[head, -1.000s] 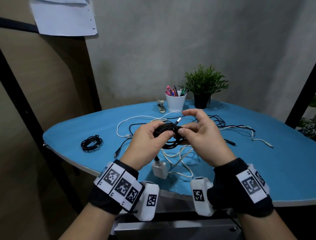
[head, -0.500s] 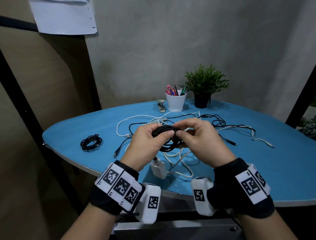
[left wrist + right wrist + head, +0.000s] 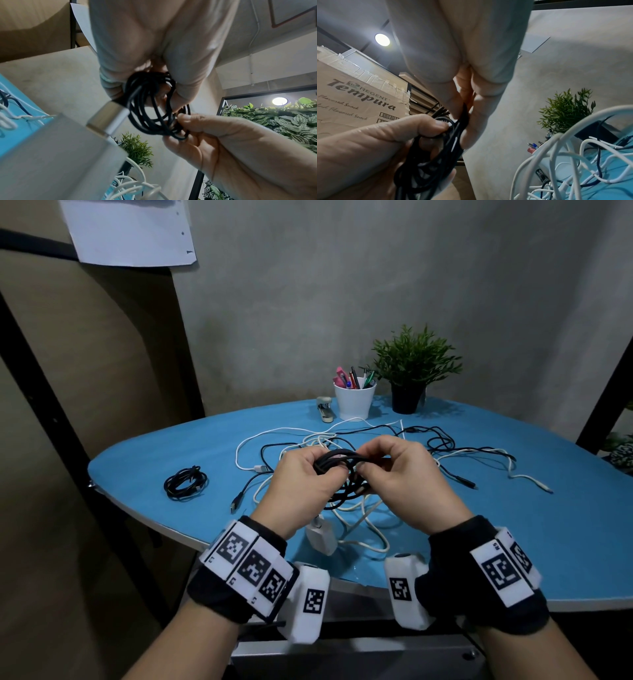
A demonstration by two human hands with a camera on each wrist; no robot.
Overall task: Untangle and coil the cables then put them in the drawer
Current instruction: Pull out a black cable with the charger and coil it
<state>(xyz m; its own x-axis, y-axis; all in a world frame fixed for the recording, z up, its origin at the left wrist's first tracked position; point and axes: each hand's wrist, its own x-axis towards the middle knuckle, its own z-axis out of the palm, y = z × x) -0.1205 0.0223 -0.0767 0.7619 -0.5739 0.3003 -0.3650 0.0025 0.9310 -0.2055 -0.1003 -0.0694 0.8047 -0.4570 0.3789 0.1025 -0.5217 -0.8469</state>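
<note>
A blue table (image 3: 171, 460) carries a loose tangle of cables (image 3: 445, 450) and a small coiled black cable (image 3: 186, 483) at its left. Above the tangle, the left hand (image 3: 301, 484) and right hand (image 3: 404, 474) both pinch one black cable bundle (image 3: 337, 462) with curled fingers.
</note>
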